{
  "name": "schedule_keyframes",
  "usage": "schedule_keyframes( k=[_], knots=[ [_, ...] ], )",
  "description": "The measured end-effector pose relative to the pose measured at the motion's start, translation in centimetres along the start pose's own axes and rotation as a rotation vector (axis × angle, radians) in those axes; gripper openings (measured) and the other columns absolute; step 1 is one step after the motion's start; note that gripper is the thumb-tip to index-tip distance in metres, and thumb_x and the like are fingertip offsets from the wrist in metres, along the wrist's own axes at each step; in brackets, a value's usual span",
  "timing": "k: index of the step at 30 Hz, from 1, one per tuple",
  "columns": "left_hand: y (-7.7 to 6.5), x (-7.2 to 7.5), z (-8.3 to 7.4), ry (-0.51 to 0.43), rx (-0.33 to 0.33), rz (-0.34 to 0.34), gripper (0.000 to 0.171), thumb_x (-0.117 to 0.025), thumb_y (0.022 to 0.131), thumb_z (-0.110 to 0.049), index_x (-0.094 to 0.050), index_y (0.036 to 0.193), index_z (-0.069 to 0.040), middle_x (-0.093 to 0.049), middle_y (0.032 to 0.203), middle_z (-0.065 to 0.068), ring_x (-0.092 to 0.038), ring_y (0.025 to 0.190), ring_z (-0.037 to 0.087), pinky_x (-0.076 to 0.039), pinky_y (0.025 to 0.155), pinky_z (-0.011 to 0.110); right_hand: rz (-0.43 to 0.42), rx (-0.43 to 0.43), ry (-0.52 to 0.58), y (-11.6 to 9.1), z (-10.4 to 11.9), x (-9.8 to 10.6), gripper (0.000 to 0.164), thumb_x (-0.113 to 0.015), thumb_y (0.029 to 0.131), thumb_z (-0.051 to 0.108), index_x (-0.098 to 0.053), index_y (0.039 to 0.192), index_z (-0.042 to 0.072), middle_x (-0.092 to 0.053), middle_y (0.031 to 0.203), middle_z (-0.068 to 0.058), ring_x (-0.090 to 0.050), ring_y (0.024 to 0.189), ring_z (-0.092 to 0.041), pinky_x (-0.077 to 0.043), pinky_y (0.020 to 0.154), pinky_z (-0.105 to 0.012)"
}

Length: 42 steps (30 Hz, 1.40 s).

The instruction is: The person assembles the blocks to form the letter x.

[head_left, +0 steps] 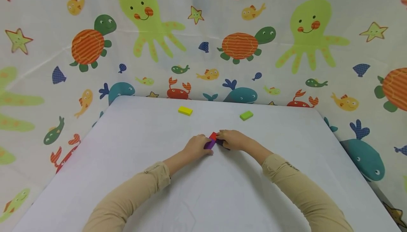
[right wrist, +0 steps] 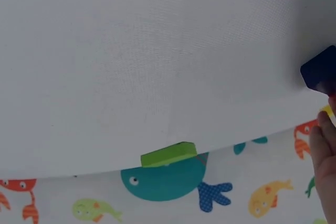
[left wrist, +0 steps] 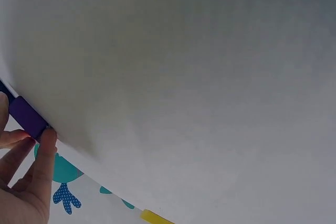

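Observation:
My left hand point(head_left: 198, 146) pinches a purple block point(head_left: 210, 143) between thumb and fingers, seen also in the left wrist view as the purple block point(left wrist: 29, 117) at the left edge. A red block point(head_left: 213, 135) lies against its far end, partly covered by fingertips. From the right, my right hand point(head_left: 234, 140) holds a dark blue block point(head_left: 220, 142), whose near end shows under the hand. In the right wrist view the dark blue block point(right wrist: 319, 72) stands at the right edge, with the fingers beside it. Whether all three blocks touch is hard to tell.
Farther back on the white table point(head_left: 152, 133) lie a yellow block point(head_left: 185, 111), left of centre, and a green block point(head_left: 246, 115), right of centre. Behind the table hangs a cloth point(head_left: 197, 83) printed with sea animals.

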<state>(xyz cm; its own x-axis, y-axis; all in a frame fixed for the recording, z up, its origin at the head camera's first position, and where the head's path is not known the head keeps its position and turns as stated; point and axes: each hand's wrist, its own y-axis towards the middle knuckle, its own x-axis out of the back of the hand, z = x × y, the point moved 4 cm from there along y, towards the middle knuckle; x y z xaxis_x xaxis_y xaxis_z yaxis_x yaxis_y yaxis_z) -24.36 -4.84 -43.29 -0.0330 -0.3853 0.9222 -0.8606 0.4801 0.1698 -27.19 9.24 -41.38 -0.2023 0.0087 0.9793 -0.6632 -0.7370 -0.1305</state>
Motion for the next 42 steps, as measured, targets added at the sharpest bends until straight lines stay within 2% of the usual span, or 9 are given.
schedule_keyframes(
  k=[4,10,17,20,24,26,30,34,42],
  knots=[
    [0.1,0.1,0.0,-0.005,0.011,0.002,0.045,-0.081,0.071,-0.031,-0.071,0.104,-0.001,-0.069,0.093,0.011,-0.062,0.078,0.019,-0.052,0.072,0.032,-0.009,-0.009,-0.017,0.0,0.1,0.1,0.037,-0.055,0.087,0.0,-0.06,0.123,-0.003,-0.056,0.132,-0.017,-0.049,0.126,-0.035,-0.044,0.102,-0.047],
    [0.0,0.2,-0.1,-0.027,0.014,0.007,0.043,-0.079,0.073,-0.03,-0.07,0.104,-0.001,-0.069,0.094,0.012,-0.062,0.079,0.02,-0.052,0.073,0.033,-0.017,-0.004,0.047,-0.1,0.0,-0.1,0.037,-0.054,0.086,-0.002,-0.059,0.123,-0.004,-0.057,0.132,-0.017,-0.049,0.126,-0.038,-0.043,0.102,-0.049],
    [0.0,0.2,0.0,-0.038,0.041,0.025,0.046,-0.073,0.08,-0.035,-0.068,0.111,-0.001,-0.07,0.097,0.011,-0.06,0.079,0.018,-0.05,0.069,0.028,-0.056,0.031,0.053,-0.2,-0.3,-0.5,0.036,-0.055,0.086,0.0,-0.06,0.122,-0.003,-0.057,0.132,-0.017,-0.053,0.123,-0.035,-0.046,0.099,-0.046],
    [0.0,0.4,0.0,-0.023,0.04,0.006,0.044,-0.072,0.082,-0.033,-0.068,0.111,-0.001,-0.07,0.099,0.012,-0.062,0.081,0.019,-0.052,0.071,0.03,-0.063,0.003,0.051,-0.3,-0.2,-0.5,0.037,-0.055,0.086,-0.001,-0.059,0.123,-0.004,-0.055,0.133,-0.02,-0.054,0.122,-0.036,-0.047,0.098,-0.046],
    [-0.1,0.6,-0.5,0.003,0.002,-0.044,0.037,-0.071,0.084,-0.028,-0.068,0.106,0.002,-0.07,0.097,0.015,-0.065,0.083,0.023,-0.054,0.073,0.034,-0.089,-0.033,0.023,-0.7,-0.4,-0.3,0.037,-0.057,0.087,0.002,-0.06,0.124,0.0,-0.056,0.132,-0.018,-0.057,0.118,-0.033,-0.049,0.095,-0.043],
    [-0.2,0.6,-0.8,0.013,-0.016,-0.047,0.036,-0.07,0.084,-0.026,-0.067,0.107,0.002,-0.07,0.099,0.016,-0.066,0.085,0.025,-0.055,0.075,0.035,-0.112,-0.047,0.02,-0.9,-0.6,-0.1,0.036,-0.057,0.088,0.003,-0.061,0.123,0.001,-0.058,0.13,-0.018,-0.059,0.116,-0.033,-0.05,0.094,-0.044],
    [-0.3,0.2,-1.8,0.045,-0.044,0.01,0.045,-0.068,0.086,-0.026,-0.061,0.119,0.003,-0.066,0.114,0.017,-0.064,0.101,0.029,-0.054,0.087,0.036,-0.154,-0.075,0.026,-1.2,-1.1,0.3,0.034,-0.058,0.088,0.003,-0.062,0.121,0.001,-0.06,0.127,-0.018,-0.059,0.114,-0.034,-0.05,0.093,-0.045],
    [-0.2,-0.2,-2.9,0.097,-0.062,0.068,0.056,-0.066,0.088,-0.029,-0.052,0.13,0.004,-0.056,0.131,0.018,-0.056,0.119,0.031,-0.047,0.1,0.038,-0.18,-0.114,0.038,-1.3,-1.8,0.3,0.034,-0.058,0.089,0.004,-0.061,0.122,0.0,-0.061,0.126,-0.016,-0.058,0.118,-0.031,-0.048,0.097,-0.044],
    [0.6,-0.9,-3.7,0.199,-0.017,0.117,0.063,-0.065,0.088,-0.035,-0.049,0.132,0.007,-0.051,0.135,0.021,-0.052,0.122,0.032,-0.047,0.1,0.036,-0.219,-0.157,0.066,-1.4,-2.5,0.2,0.032,-0.058,0.089,0.005,-0.062,0.12,0.0,-0.065,0.12,-0.015,-0.061,0.113,-0.03,-0.05,0.094,-0.043]
  ],
)
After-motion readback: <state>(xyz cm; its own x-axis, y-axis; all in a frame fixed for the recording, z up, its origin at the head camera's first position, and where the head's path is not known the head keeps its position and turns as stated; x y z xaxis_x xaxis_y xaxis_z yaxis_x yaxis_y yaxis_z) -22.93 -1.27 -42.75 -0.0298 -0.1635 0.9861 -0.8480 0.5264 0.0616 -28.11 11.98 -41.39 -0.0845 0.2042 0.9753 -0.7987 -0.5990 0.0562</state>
